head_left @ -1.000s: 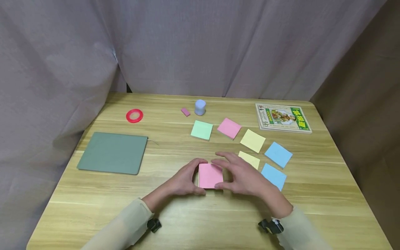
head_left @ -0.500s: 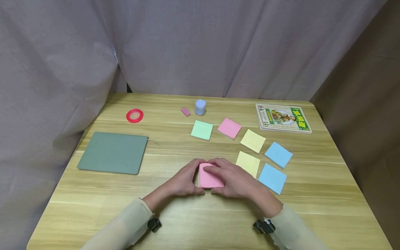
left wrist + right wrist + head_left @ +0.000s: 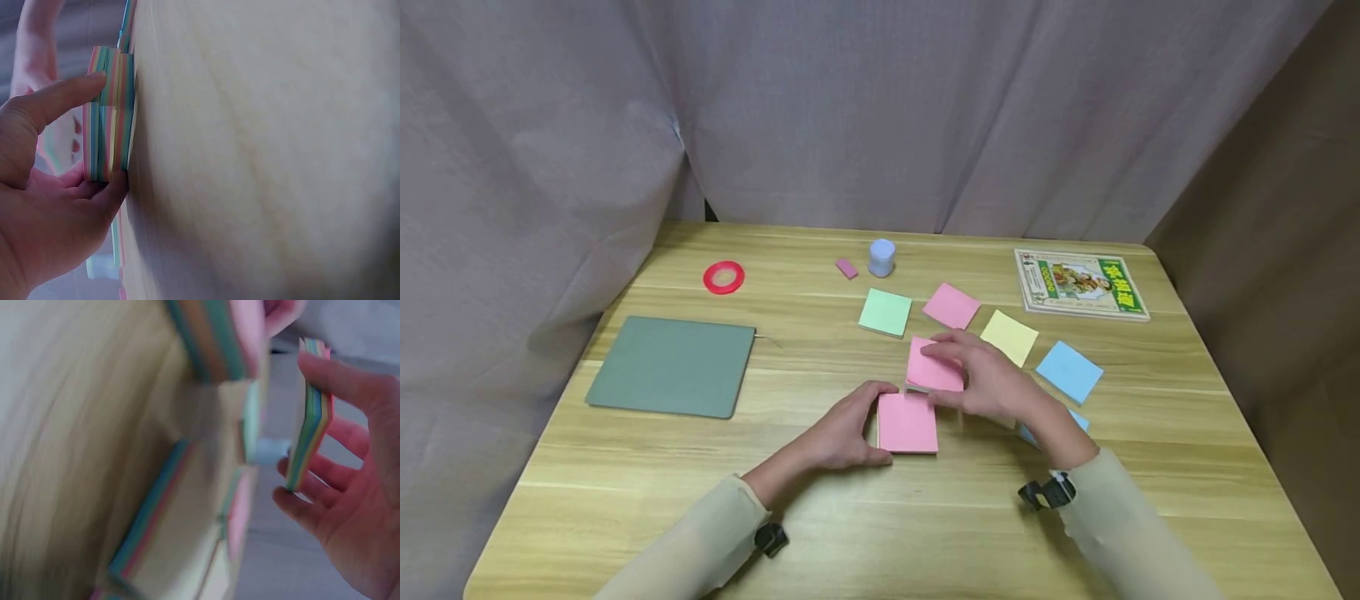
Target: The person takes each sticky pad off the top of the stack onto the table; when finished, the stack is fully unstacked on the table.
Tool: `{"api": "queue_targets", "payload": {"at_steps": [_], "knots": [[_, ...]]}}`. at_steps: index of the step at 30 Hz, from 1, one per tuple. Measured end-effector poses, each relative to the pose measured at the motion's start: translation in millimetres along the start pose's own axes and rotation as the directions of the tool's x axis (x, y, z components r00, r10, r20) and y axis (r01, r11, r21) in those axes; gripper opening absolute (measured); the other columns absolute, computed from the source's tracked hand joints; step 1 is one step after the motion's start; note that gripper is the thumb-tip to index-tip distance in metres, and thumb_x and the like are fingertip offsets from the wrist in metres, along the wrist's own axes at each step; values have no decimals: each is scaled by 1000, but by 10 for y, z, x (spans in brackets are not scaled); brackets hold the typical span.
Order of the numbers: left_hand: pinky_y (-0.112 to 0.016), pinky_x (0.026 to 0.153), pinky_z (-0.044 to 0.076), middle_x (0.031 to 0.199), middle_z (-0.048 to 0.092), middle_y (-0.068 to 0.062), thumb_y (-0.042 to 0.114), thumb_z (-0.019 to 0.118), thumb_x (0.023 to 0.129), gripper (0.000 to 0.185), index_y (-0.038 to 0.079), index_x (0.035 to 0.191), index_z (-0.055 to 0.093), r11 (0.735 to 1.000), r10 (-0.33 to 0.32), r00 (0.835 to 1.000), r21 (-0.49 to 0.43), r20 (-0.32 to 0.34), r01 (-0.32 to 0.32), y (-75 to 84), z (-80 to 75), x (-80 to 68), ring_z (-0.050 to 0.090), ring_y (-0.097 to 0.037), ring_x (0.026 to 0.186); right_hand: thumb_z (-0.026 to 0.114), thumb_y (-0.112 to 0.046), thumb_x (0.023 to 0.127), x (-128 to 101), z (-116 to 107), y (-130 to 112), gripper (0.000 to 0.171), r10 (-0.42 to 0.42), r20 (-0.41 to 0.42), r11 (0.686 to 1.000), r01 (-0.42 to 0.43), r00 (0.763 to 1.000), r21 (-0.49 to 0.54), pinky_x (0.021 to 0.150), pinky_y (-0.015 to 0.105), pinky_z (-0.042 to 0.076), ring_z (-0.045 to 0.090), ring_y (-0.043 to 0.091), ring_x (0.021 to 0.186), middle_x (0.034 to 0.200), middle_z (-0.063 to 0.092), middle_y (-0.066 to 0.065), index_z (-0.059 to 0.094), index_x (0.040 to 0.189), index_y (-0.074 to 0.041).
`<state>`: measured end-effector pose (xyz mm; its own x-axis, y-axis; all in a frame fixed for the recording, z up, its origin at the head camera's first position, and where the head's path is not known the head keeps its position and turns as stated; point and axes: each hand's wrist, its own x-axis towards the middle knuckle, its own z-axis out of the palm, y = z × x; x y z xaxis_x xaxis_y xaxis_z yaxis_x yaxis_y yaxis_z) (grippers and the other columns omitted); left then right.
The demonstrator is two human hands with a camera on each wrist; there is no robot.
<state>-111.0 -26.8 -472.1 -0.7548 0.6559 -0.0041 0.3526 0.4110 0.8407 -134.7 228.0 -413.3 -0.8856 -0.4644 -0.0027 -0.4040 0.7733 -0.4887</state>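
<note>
On the table in the head view lies a stack of pink-topped sticky notes (image 3: 907, 427), its sides striped in several colours in the left wrist view. My left hand (image 3: 848, 429) holds the stack from its left side, thumb and fingers at opposite edges. My right hand (image 3: 996, 385) grips a pink-topped sticky note pad (image 3: 931, 367) by its edges, just beyond the stack and overlapping its far edge. In the right wrist view this pad (image 3: 315, 425) is raised off the table, thumb on one edge and fingers along the other.
Right of centre lie a green pad (image 3: 885, 312), a pink pad (image 3: 951, 306), a yellow pad (image 3: 1010, 337) and blue pads (image 3: 1069, 372); my right arm partly covers another. Around them are a notebook (image 3: 672, 367), tape roll (image 3: 723, 277), eraser (image 3: 846, 268), lilac jar (image 3: 882, 257) and book (image 3: 1081, 284).
My right hand has lifted a pink-topped pad off the stack and moved it away and to the right, over a yellow pad. My left hand stays at the stack.
</note>
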Motion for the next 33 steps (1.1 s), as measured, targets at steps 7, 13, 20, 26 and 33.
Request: {"api": "queue_targets", "payload": {"at_steps": [7, 13, 20, 26, 33], "knots": [[-36, 109, 35, 133, 50, -5, 10, 91, 66, 89, 6, 140, 41, 1000, -7, 1000, 1, 1, 7, -3, 3, -2, 47, -18, 124, 83, -34, 76, 221, 160, 276, 63, 55, -4, 997, -55, 998, -61, 106, 51, 37, 44, 32, 129, 138, 50, 11, 62, 132, -12], [-36, 109, 35, 132, 51, -6, 10, 90, 65, 89, 5, 139, 41, 1000, -2, 1000, -8, -4, 2, -3, 2, -6, 47, -18, 123, 82, -36, 77, 280, 246, 339, 61, 56, 9, 994, -55, 998, -91, 107, 48, 36, 43, 30, 131, 139, 50, 10, 63, 130, -12], [-37, 109, 35, 133, 51, -6, 10, 90, 66, 89, 5, 139, 41, 1000, -3, 1000, -3, -4, 3, -12, 3, -8, 46, -19, 125, 80, -39, 80, 278, 248, 349, 62, 36, 33, 995, -33, 999, -92, 111, 50, 31, 37, 32, 136, 143, 46, 14, 61, 133, -12], [-36, 109, 35, 133, 51, -6, 11, 91, 66, 89, 5, 139, 41, 1000, -4, 1000, -7, -4, 4, -18, 6, -7, 46, -18, 125, 78, -41, 83, 259, 214, 332, 62, 29, 55, 995, -24, 998, -96, 110, 51, 32, 35, 34, 137, 145, 44, 15, 60, 133, -11], [-36, 108, 36, 132, 51, -5, 11, 91, 65, 88, 5, 138, 42, 1000, 6, 1000, -2, -8, -6, -26, -1, 0, 48, -18, 123, 75, -40, 86, 168, 141, 148, 53, -28, 13, 994, 29, 1000, -101, 106, 52, 37, 40, 30, 134, 143, 48, 9, 63, 131, -14]]}}
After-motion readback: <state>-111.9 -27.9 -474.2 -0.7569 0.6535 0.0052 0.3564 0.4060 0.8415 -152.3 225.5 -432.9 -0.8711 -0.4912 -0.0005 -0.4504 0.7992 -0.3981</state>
